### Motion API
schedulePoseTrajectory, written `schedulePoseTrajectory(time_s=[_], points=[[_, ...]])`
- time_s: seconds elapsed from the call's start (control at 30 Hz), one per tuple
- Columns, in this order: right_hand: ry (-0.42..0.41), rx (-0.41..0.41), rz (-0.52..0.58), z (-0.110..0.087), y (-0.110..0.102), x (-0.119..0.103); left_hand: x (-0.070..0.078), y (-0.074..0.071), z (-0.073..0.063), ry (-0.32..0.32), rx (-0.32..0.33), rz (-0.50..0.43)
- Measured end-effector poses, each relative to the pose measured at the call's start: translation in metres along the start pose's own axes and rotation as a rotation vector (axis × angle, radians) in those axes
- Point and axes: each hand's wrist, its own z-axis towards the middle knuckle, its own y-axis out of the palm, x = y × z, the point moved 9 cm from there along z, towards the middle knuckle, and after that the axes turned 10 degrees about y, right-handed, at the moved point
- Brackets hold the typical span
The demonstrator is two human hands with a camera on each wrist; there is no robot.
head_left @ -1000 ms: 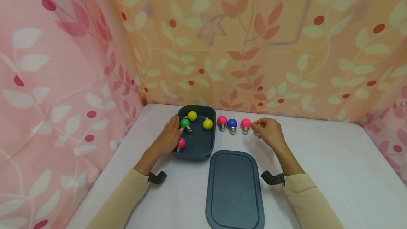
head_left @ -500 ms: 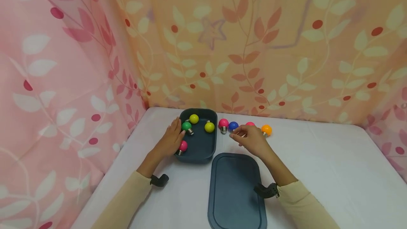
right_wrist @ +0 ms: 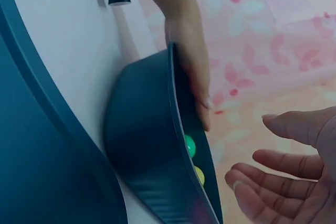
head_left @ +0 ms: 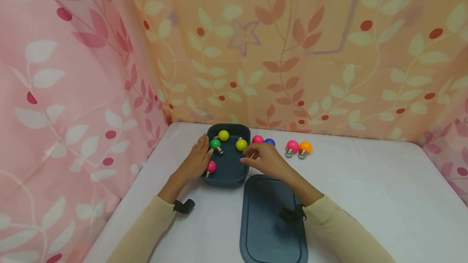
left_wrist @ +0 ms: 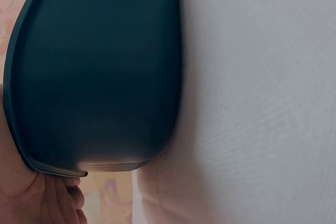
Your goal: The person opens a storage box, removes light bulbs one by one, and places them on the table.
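A dark blue-grey plastic box [head_left: 229, 173] holds several round light bulbs: two yellow, one green [head_left: 215, 144] and one pink [head_left: 211, 167]. My left hand [head_left: 193, 160] rests along its left rim, fingers straight. My right hand [head_left: 268, 159] hovers at the right rim, fingertips overlapping it in the head view. In the right wrist view the fingers [right_wrist: 275, 187] are loosely bent and hold nothing. To the right of the box lie a pink bulb [head_left: 257, 138] and a blue bulb [head_left: 269, 141], both partly hidden by that hand. Farther right, another pink bulb [head_left: 292, 146] sits beside an orange bulb [head_left: 305, 147].
A matching flat lid [head_left: 268, 234] lies on the white cloth in front of the box, partly under my right forearm. Floral curtains [head_left: 204, 52] rise behind the table and along its left side. Each wrist wears a black camera.
My right hand has moved left from the orange bulb, past the pink and blue ones, to the box's right rim. The orange bulb now shows fully. My left hand has stayed on the rim.
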Motion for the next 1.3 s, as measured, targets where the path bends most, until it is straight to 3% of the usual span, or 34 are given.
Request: schedulePoseTrajectory(time_s=[0.33,0.57,0.9,1.13,1.3], points=[[-0.082,-0.103,-0.022,0.025,0.033,-0.023,0.001,0.0,-0.001,-0.015,-0.006,-0.006],[-0.144,-0.107,-0.066,0.045,0.05,-0.031,0.003,-0.002,0.0,-0.001,0.005,-0.003],[-0.139,-0.194,-0.115,0.066,0.082,-0.034,0.004,-0.004,0.0,0.001,-0.006,-0.016],[-0.098,-0.185,-0.188,0.075,0.1,-0.028,0.004,-0.002,0.001,0.03,-0.003,-0.014],[-0.086,-0.177,-0.18,0.077,0.111,-0.028,0.006,-0.005,0.0,0.048,0.029,-0.024]])
